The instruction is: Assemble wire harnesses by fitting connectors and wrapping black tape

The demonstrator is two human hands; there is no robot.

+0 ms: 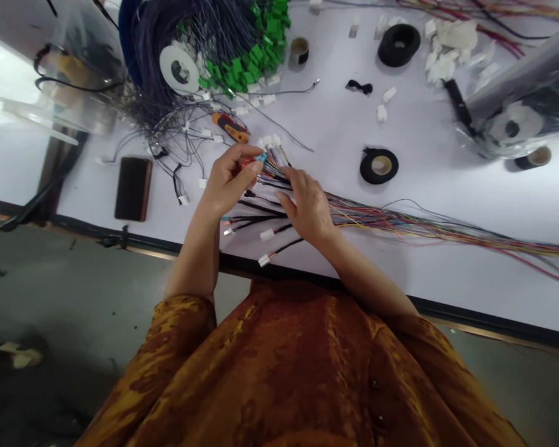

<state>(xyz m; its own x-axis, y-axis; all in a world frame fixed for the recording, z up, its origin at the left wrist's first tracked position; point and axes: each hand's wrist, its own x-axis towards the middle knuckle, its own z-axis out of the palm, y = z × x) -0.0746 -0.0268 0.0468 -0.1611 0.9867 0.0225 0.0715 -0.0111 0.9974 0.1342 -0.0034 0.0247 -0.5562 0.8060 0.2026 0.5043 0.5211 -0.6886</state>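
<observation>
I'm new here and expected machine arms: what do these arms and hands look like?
They are a person's: the left hand and right hand are ungloved, with no watch or bracelet visible. The left sleeve and right sleeve are roughly elbow-length, rusty brown with mottled golden-yellow patches.

This is a workshop, by its look one where wiring is put together. A long bench (328,127) with a white top and a dark edge carries a bundle (400,220) of many-coloured wires, some branches sheathed in black and ending in white plugs. On its far side sits a heap of dark leads (214,31) with green plugs (261,53), and loose white fittings (447,53) lie piled farther right. Black tape (369,167) and an orange cutter (231,127) lie about, and scraps (21,355) litter the grey floor (121,273).
</observation>
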